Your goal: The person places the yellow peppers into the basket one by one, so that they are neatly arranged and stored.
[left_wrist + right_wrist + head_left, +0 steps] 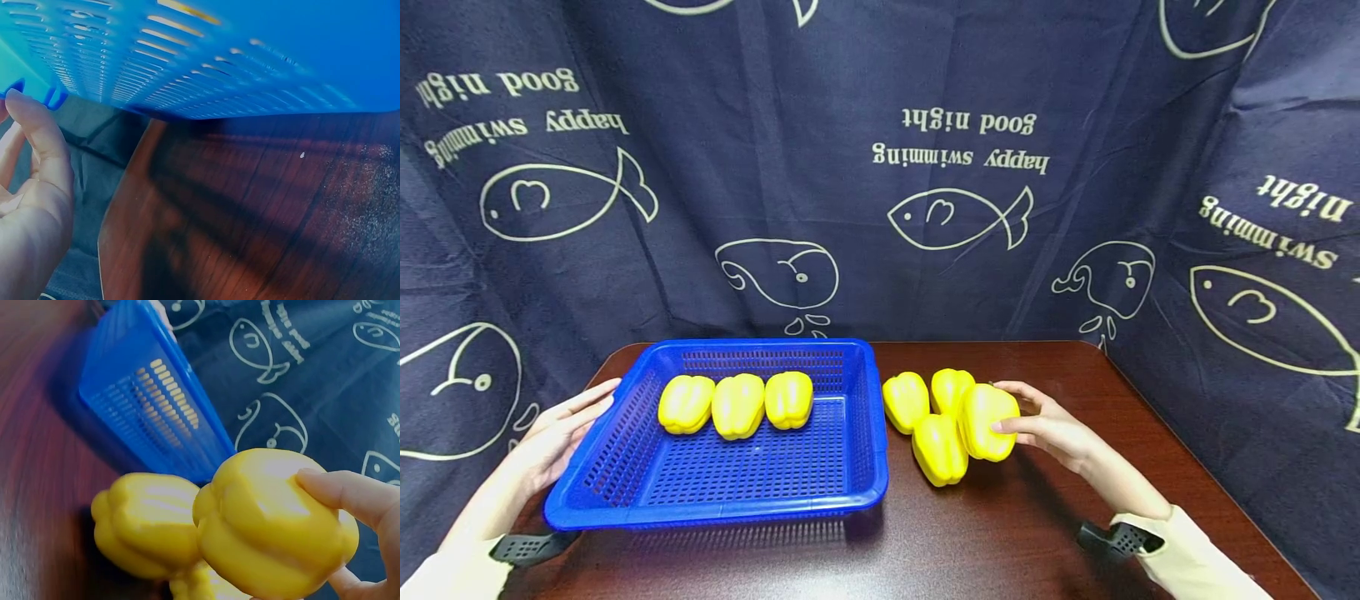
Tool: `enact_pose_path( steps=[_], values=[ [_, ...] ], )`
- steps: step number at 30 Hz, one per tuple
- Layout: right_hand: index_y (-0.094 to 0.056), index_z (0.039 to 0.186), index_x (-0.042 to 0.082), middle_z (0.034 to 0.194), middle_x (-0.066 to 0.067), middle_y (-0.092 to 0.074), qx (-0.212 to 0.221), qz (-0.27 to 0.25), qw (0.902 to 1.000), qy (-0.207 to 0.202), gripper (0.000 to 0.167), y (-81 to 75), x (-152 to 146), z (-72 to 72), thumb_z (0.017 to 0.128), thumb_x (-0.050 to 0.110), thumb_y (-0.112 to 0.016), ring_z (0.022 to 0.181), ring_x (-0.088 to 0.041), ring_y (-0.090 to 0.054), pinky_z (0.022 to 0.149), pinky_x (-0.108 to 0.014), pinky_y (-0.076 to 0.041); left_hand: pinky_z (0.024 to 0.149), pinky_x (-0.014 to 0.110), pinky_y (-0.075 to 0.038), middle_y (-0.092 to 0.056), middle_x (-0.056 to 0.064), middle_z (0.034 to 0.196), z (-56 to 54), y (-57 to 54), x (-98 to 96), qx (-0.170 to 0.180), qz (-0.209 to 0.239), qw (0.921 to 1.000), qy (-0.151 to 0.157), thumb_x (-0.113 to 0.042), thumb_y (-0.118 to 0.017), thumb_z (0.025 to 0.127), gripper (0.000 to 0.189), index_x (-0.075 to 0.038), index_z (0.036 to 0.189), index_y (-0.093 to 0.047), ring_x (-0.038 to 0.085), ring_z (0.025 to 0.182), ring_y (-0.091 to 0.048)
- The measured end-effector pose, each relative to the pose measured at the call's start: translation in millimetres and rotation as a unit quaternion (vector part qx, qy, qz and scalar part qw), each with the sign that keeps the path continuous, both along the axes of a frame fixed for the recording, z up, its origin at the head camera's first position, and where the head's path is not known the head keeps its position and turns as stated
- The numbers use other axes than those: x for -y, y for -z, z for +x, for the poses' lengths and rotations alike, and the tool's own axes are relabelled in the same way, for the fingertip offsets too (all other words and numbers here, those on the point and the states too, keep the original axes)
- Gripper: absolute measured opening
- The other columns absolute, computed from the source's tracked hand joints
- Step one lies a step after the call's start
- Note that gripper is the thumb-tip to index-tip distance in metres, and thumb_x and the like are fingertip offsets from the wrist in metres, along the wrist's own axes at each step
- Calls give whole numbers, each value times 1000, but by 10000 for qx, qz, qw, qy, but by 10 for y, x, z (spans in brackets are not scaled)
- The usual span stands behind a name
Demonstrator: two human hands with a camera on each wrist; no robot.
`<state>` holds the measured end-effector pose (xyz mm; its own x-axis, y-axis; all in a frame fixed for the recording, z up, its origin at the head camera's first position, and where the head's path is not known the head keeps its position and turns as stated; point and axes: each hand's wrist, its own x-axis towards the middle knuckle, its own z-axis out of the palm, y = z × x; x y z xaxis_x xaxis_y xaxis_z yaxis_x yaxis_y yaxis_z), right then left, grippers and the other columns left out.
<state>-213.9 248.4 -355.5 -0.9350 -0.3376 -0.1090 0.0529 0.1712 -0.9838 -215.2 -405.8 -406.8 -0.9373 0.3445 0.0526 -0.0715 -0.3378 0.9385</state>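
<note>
My right hand (1060,433) grips a yellow bell pepper (988,422) between thumb and fingers, right of three more bell peppers (940,450) bunched on the table; it overlaps two of them in the head view. In the right wrist view, the held pepper (272,525) fills the lower right, the thumb lying on its side. A blue plastic basket (715,510) with slotted walls stands at the left, with three yellow bell peppers (737,406) in a row inside. At its left rim, my left hand (553,442) holds the edge; the left wrist view shows a fingertip against the rim.
The brown wooden table (970,542) has a dark red grain. A navy cloth (850,167) printed with fish and upside-down lettering hangs behind and at both sides. Dark bands (1123,540) sit around both wrists.
</note>
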Motion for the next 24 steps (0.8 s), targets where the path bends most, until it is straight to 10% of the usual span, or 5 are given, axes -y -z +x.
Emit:
enact_pose_path(
  steps=[24],
  values=[
    [-34, 140, 2, 124, -16, -48, -52, -327, 9989, -322, 70, -172, 675, 120, 80, 6, -71, 102, -17, -59, 84, -28, -54, 82, 27, -57, -68, -6, 119, -7, 15, 7, -130, 585, 9971, 461, -5, -22, 105, 50, -25, 127, -63, 12, 105, -68]
  ],
)
